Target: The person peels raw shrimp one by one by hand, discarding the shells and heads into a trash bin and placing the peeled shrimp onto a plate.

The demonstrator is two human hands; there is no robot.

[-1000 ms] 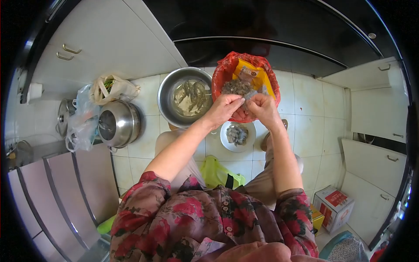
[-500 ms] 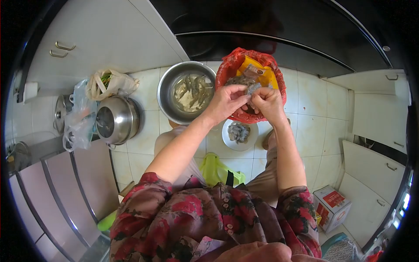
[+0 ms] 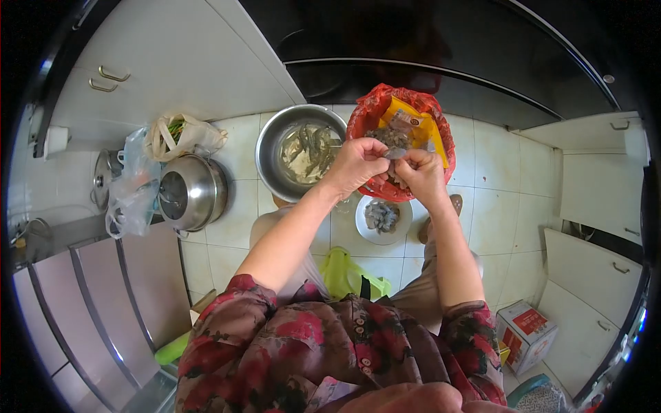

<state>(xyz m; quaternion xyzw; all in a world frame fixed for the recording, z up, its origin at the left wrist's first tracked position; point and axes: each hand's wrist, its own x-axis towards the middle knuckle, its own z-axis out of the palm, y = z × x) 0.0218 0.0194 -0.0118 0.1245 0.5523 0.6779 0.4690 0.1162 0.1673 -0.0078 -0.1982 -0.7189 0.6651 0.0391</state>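
Observation:
Over the bin lined with a red plastic bag (image 3: 363, 113), my left hand (image 3: 359, 165) and my right hand (image 3: 421, 175) are close together. Both pinch a greyish shrimp (image 3: 394, 153) between their fingertips. Beneath it, shrimp shells (image 3: 413, 133) and a yellow packet (image 3: 428, 127) lie in the bin. Just below my hands on the floor is a white plate (image 3: 406, 224) with peeled shrimp (image 3: 381, 216) on it. To the left stands a steel basin (image 3: 268, 155) with several whole shrimp (image 3: 313, 148) in shallow water.
A lidded steel pot (image 3: 195, 193) and a cloth bag with greens (image 3: 169, 138) stand at the left, beside clear plastic bags (image 3: 131, 199). A green plastic bag (image 3: 341, 272) lies between my legs. White cabinets (image 3: 592, 186) and a carton (image 3: 527, 334) are at the right.
The view has shifted slightly, so the basin, bin and plate appear lower and further right. My fingers have changed their hold, and the shrimp now shows between both hands' fingertips.

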